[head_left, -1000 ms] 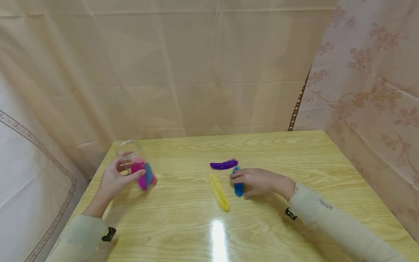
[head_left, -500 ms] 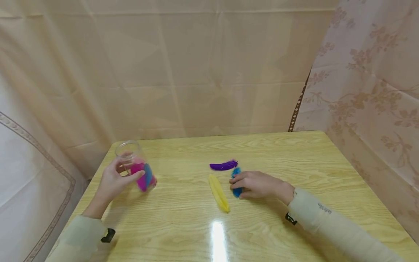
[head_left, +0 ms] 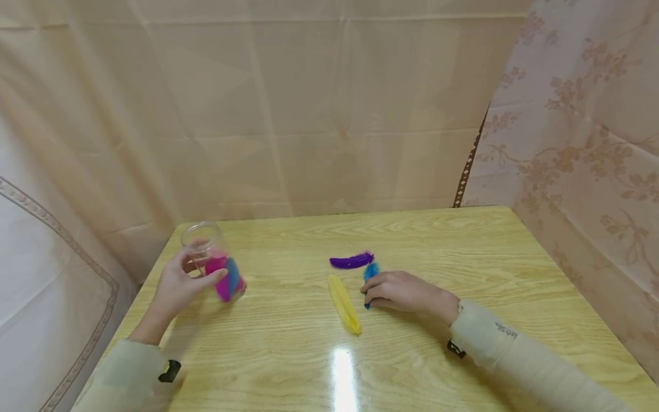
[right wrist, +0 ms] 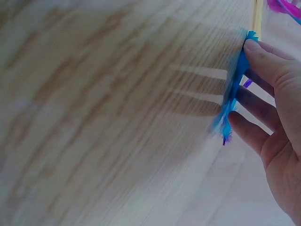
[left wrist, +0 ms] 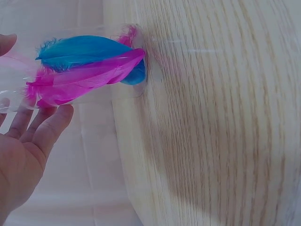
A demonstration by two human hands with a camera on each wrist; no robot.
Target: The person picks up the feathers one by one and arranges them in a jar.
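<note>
My left hand [head_left: 177,281] grips a clear jar [head_left: 218,236] at the table's left side, thumb on one side and fingers round the other. The jar leans, its mouth up and to the left. Inside it, the left wrist view shows a blue feather [left wrist: 80,51] and a magenta feather [left wrist: 94,76], with more pink behind. On the right, my right hand [head_left: 409,293] pinches a blue feather [right wrist: 240,68] between thumb and fingers, close to the tabletop. The fingers hide part of that feather in the head view.
A purple feather [head_left: 351,261] lies just beyond the blue one's far end. Left of my right hand is a yellow feather [head_left: 344,303]. The wooden table [head_left: 288,355] meets a beige curtain [head_left: 329,143] behind and patterned cloth [head_left: 582,149] at the right.
My right thumb and fingers have closed on the blue feather, which has turned from lying flat to standing more on its edge. The left hand and jar have stayed put.
</note>
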